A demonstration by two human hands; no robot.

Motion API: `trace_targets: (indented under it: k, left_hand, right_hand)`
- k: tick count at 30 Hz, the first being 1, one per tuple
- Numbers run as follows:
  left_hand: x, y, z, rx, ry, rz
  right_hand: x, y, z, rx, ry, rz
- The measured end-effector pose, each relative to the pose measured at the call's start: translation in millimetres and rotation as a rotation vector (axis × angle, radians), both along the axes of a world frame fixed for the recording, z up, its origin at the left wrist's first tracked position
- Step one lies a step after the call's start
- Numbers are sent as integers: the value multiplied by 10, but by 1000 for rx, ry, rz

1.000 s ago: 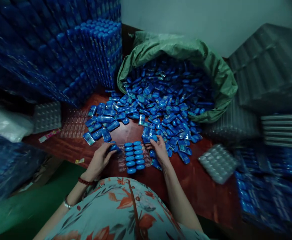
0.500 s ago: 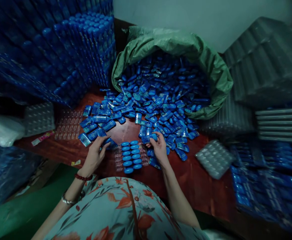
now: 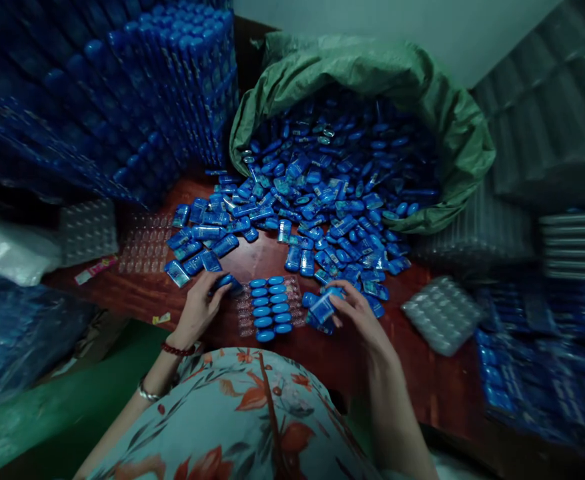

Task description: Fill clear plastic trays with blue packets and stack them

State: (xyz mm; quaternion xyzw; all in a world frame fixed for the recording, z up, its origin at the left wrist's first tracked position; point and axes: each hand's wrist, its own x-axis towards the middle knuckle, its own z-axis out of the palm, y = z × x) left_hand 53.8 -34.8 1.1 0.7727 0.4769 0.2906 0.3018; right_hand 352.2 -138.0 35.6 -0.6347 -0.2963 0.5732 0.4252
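Observation:
Between my hands lies a clear plastic tray (image 3: 246, 313) with two columns of small blue packs (image 3: 273, 311) standing in its middle cells; the outer cells at both sides show bare. My left hand (image 3: 201, 307) is at the tray's left, its fingers closed on a small blue pack (image 3: 228, 283). To the right of the tray, my right hand (image 3: 365, 317) grips a labelled blue pack (image 3: 322, 308) between thumb and fingers, over other loose packs. A heap of loose blue packs (image 3: 317, 200) spreads on the table (image 3: 257, 257) beyond the tray.
A green sack (image 3: 465, 150) at the back spills packs onto the table. Tall stacks of filled blue trays (image 3: 192, 87) rise at left. Clear trays (image 3: 145, 243) lie at left, another tray (image 3: 442, 313) at right. Stacked grey trays (image 3: 537, 113) stand far right.
My right hand has moved right and slightly down, away from the tray, with a blue pack in its fingers. My left hand keeps its pack beside the tray. The view has shifted slightly.

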Motion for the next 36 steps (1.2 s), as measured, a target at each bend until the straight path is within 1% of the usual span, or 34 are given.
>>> trace_targets:
  k: [3, 4, 6, 8, 9, 10, 12, 15, 18, 22, 24, 27, 29, 31, 34, 36]
  left_hand:
    - [-14, 32, -3, 15, 16, -4]
    - [-14, 40, -9, 25, 18, -8]
    - [-6, 48, -20, 54, 25, -28]
    - [10, 48, -21, 83, 46, -60]
    - [20, 47, -17, 94, 56, -82]
    - [30, 47, -11, 104, 62, -105]
    - [48, 52, 1, 110, 69, -152]
    - [62, 67, 7, 94, 125, -228]
    - [56, 61, -4, 107, 242, -280]
    - [27, 13, -16, 198, 369, -343]
    - [17, -1, -16, 225, 380, -361]
    - [35, -9, -20, 221, 358, -345]
    - [65, -19, -32, 219, 352, -349]
    - [88, -31, -53, 234, 358, -370]
    - [74, -17, -75, 226, 360, -385]
    - [48, 31, -43, 190, 349, -376]
  right_hand:
    - [234, -522, 166, -220, -105, 310]
    - [278, -707, 182, -285, -125, 385]
    - [310, -1052, 153, -394, -142, 455]
    - [288, -1317, 76, -483, -125, 437]
    - [267, -1409, 38, -505, -106, 395]
    - [244, -1469, 9, -497, -91, 331]
    - [199, -1492, -11, -414, -73, 173]
    - [138, -1314, 21, -250, -102, -45]
    - [61, -965, 25, -103, -139, -160]
    - [-81, -424, -72, 75, -106, -229]
    - [-144, -181, -135, 130, -84, -242]
    - [-203, 94, -244, 192, -51, -248]
    - [-235, 202, -332, 210, -19, -263]
    - [-283, 248, -428, 202, 24, -297]
    - [-388, 236, -538, 173, 95, -342]
    - [-461, 206, -546, 176, 108, -368]
